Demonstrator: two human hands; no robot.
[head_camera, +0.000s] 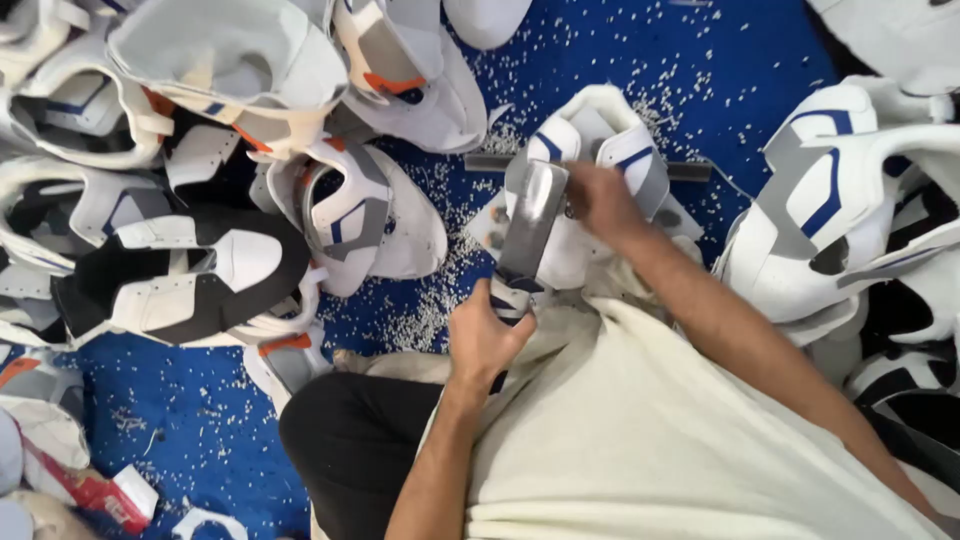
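Note:
A white shoe upper with grey and blue panels lies on a grey metal bar in front of me. My right hand presses on its top, beside a grey metal tool that stands over the shoe. Closer to my body, my left hand grips the near end of the same shoe upper, just below the tool's lower end. Part of the shoe is hidden by the tool and by both hands.
Piles of white shoe uppers with blue, grey and orange trim lie at the left and right. A black-and-white upper sits at the left. Small white scraps litter the blue floor. A red-and-white packet lies bottom left.

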